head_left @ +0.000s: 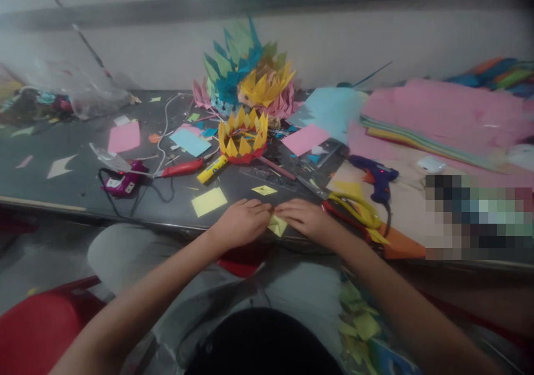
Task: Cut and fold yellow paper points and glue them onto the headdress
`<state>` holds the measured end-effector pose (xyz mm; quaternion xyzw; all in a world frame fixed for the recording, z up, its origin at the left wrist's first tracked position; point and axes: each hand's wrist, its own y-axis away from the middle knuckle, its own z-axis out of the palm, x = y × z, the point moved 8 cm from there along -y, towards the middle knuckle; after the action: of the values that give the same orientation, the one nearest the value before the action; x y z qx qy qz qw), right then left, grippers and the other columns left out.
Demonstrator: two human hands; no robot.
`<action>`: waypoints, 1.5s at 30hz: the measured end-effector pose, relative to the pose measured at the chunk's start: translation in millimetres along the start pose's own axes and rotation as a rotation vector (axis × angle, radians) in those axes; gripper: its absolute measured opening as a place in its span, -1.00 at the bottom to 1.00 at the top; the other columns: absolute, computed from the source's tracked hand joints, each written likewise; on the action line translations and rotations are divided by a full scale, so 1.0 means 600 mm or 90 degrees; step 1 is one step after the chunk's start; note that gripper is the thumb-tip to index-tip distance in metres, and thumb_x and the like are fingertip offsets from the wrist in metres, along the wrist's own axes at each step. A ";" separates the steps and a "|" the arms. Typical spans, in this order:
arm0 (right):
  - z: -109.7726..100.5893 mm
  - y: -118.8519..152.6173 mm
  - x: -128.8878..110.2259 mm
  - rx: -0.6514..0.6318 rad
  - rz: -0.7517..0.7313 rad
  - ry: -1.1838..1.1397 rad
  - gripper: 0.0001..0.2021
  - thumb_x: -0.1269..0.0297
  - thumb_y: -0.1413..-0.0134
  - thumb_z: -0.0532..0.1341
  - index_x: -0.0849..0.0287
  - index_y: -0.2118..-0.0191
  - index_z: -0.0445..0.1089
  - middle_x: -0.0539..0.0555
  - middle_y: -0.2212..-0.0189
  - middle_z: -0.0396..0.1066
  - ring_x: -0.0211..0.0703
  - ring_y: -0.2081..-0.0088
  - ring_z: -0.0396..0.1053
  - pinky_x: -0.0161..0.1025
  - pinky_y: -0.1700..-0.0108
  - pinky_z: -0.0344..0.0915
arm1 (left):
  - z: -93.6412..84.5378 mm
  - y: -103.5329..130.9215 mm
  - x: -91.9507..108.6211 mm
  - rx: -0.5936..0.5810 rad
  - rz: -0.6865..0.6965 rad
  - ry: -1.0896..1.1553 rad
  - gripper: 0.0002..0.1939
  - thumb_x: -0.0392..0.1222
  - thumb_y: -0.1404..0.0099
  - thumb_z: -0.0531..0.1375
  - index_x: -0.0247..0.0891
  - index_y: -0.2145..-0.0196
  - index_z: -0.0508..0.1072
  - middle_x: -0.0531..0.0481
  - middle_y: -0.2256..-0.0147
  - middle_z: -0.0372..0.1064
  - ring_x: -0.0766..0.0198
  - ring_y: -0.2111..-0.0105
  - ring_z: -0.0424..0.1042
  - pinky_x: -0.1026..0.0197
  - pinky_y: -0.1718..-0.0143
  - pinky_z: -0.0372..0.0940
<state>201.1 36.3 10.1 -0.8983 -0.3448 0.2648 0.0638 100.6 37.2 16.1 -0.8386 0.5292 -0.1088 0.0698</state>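
The dark grey bench [75, 191] runs the full width of the view, littered with paper offcuts. At its right end lies a wide stack of pink and mixed-colour paper sheets [438, 113], reaching to the back edge. At the middle of the back edge stands a tall cluster of folded paper spikes in teal, green, yellow and pink [246, 74]. Just in front of it sits a ring-shaped yellow paper crown on a red base [242, 136]. A dark blue glue gun [375, 177] lies right of centre, and yellow-handled scissors [354, 208] lie near the front edge beside your right hand. Left of centre: a red-handled tool [181, 168], a magenta box-shaped device with a black cable [123, 183], a pink paper rectangle [124, 137]. A flat pale yellow paper square [209, 201] lies near the front edge, just left of your left hand.

Your left hand [242, 222] and right hand [306, 218] are together at the middle of the front edge, fingertips almost meeting. Both pinch a small folded yellow-green paper piece [277, 226], which hangs partly over the front edge between them. More folded yellow-green pieces [359, 325] lie heaped in your lap, below the right forearm.
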 end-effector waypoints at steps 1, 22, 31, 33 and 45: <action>-0.003 0.000 0.000 0.005 0.001 -0.007 -0.70 0.31 -0.21 -0.01 0.17 0.23 0.47 0.10 0.23 0.48 -0.20 0.19 0.39 -0.22 0.10 0.33 | -0.002 0.000 -0.001 -0.003 0.005 0.013 -0.81 -0.25 -0.33 -0.01 -0.28 0.22 0.38 -0.08 0.09 0.39 0.20 0.15 0.34 0.17 0.20 0.22; -0.006 0.007 -0.009 0.043 -0.051 0.044 -0.70 0.33 -0.22 -0.02 0.25 0.22 0.47 0.12 0.25 0.49 -0.20 0.22 0.39 -0.25 0.15 0.35 | 0.000 0.009 0.002 0.008 0.017 0.057 -0.73 -0.25 -0.30 -0.01 -0.31 0.10 0.35 -0.11 0.03 0.34 0.17 0.06 0.32 0.13 0.12 0.22; -0.014 -0.008 -0.025 -0.067 0.002 0.066 -0.81 0.39 -0.09 0.09 0.22 0.33 0.47 0.08 0.45 0.46 -0.19 0.38 0.35 -0.28 0.30 0.27 | 0.001 0.002 0.011 -0.067 -0.007 0.011 -0.64 -0.12 -0.30 -0.02 -0.34 0.02 0.28 -0.14 0.06 0.36 0.12 0.06 0.30 0.10 0.16 0.18; -0.020 -0.007 -0.024 -0.083 0.034 0.071 -0.81 0.40 -0.06 0.09 0.21 0.36 0.47 0.09 0.50 0.43 -0.20 0.40 0.34 -0.30 0.34 0.25 | -0.001 0.004 0.014 -0.072 -0.014 0.012 -0.58 -0.08 -0.28 -0.01 -0.36 -0.02 0.24 -0.16 -0.01 0.31 0.10 0.05 0.29 0.09 0.14 0.18; 0.002 -0.026 0.013 -0.029 0.205 0.047 -0.75 0.37 -0.08 0.08 0.16 0.21 0.49 0.07 0.42 0.41 -0.26 0.40 0.35 -0.35 0.34 0.22 | 0.014 0.024 0.033 -0.098 -0.024 -0.044 -0.41 0.02 -0.25 -0.02 -0.45 -0.11 0.14 -0.25 -0.17 0.10 0.02 -0.18 0.02 0.00 -0.11 -0.01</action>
<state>196.3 53.4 10.6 -0.9523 -0.1995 0.2308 0.0127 98.4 13.4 7.0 -0.8544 0.5176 -0.0402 0.0214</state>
